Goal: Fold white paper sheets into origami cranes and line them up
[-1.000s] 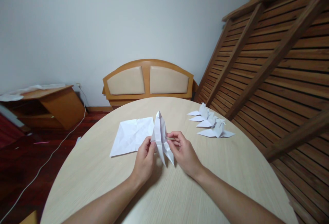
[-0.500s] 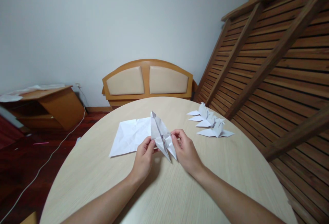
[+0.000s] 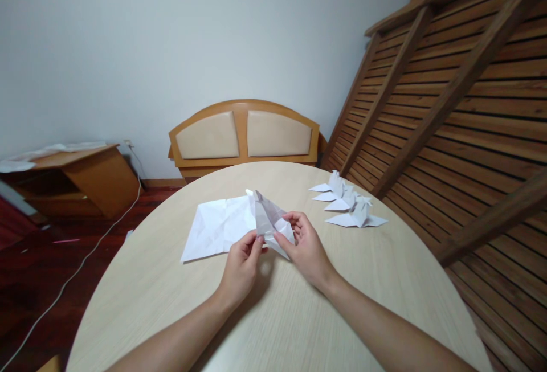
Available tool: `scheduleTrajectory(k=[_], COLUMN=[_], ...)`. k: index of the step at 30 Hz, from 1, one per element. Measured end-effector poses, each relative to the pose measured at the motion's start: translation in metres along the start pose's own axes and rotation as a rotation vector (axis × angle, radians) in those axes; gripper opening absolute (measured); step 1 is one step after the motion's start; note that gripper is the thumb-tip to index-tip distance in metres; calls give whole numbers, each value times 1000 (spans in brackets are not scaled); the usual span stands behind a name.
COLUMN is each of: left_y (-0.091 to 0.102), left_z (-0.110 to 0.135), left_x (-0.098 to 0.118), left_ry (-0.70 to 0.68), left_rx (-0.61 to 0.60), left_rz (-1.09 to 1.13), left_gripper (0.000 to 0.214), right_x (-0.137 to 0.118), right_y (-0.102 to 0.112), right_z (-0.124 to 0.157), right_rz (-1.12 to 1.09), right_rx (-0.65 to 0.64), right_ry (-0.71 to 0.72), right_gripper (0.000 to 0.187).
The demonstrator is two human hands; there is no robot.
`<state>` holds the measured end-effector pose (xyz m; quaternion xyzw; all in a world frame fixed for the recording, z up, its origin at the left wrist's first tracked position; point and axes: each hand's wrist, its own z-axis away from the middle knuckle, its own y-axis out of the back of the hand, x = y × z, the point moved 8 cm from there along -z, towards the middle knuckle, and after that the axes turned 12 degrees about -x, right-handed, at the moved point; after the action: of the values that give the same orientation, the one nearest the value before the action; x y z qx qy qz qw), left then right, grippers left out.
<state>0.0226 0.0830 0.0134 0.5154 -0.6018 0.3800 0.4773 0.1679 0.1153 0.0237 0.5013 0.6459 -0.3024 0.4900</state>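
Note:
A partly folded white paper (image 3: 270, 217) is held up between my two hands, just above the table, its pointed end away from me. My left hand (image 3: 243, 258) pinches its lower left edge between thumb and fingers. On the right side my right hand (image 3: 305, 246) grips it, thumb pressed on the near face and fingers behind the edge. Beyond and left of the folded piece, creased white sheets (image 3: 213, 229) lie flat, partly covered by it. Several folded paper cranes (image 3: 361, 215) stand in a row on the right.
The round light-wood table (image 3: 299, 326) carries all the paper. A wooden headboard (image 3: 243, 133) stands against the wall behind it. Slatted wooden panels (image 3: 427, 150) lean at the right. A low cabinet (image 3: 85, 184) and a white cable (image 3: 81, 269) are at the left.
The folded paper has turned and its near flaps have spread into a wider, opened shape. My right thumb has moved left onto its face; my left hand keeps its pinch.

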Motion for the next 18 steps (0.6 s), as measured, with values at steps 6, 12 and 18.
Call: scheduleTrajectory(k=[6,12,18], left_y=[-4,1,3], left_z=[1,0,-1], left_x=[5,5,0], left_ry=[-21,-12,29], left_rx=[-36,-5,24], left_rz=[-21,-25,50], left_gripper=[30,31,36], right_x=[-3,-10,-9], right_y=[6,1,9], right_z=[-1,1,0], right_rz=[144,207,167], right_rx=[24,-52,23], right_ry=[-8,-15,0], right_gripper=[32,46,20])
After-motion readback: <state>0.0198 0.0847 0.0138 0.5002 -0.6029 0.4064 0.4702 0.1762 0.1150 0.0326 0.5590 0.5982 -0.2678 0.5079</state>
